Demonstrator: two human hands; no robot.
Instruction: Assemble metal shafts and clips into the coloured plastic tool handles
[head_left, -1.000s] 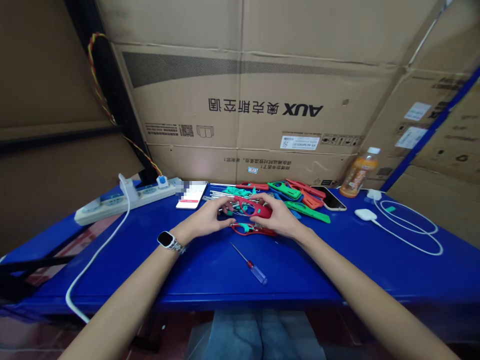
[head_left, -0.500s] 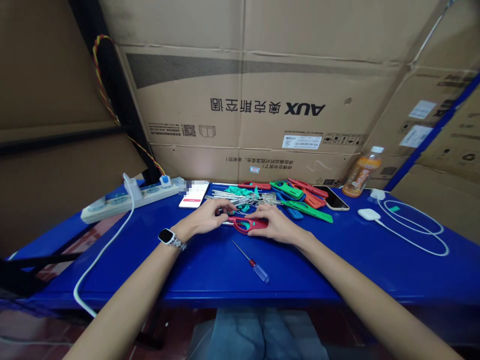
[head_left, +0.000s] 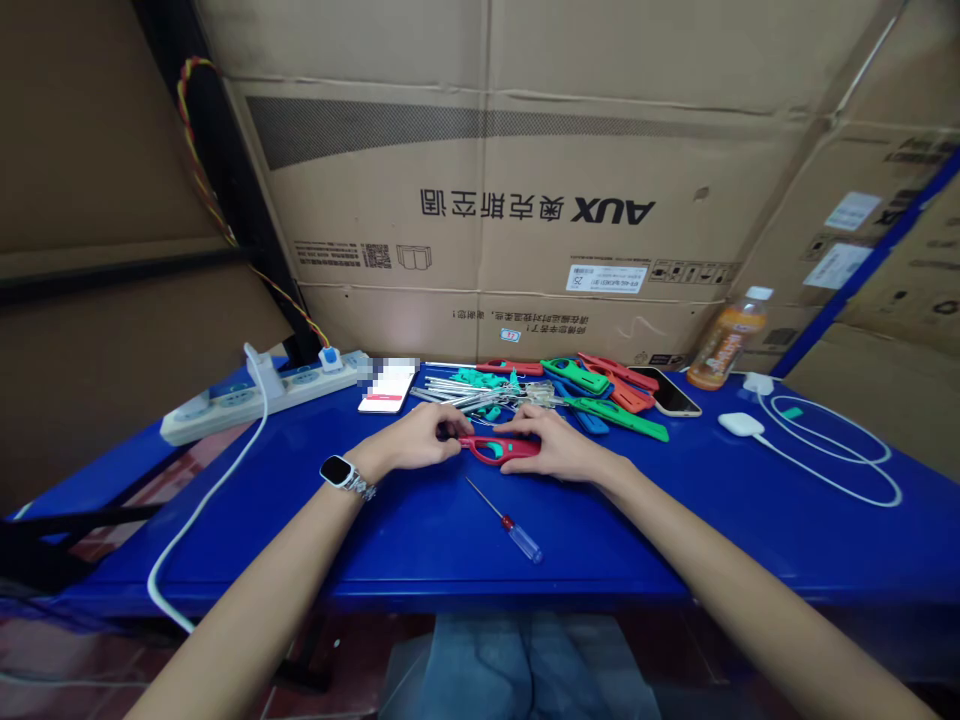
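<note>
Both the left hand [head_left: 415,441] and the right hand [head_left: 556,447] gripped the red scissor handle [head_left: 496,447] flat on the blue table [head_left: 675,520], with a screwdriver [head_left: 504,520] lying nearby.

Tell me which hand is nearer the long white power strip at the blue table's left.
Left. The left hand lies right of the white power strip; the right hand sits farther right, both holding the red plastic tool.

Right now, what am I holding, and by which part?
A red plastic tool with a teal insert, low over the blue table. Your left hand pinches its narrow end; your right hand grips its wider handle end.
</note>
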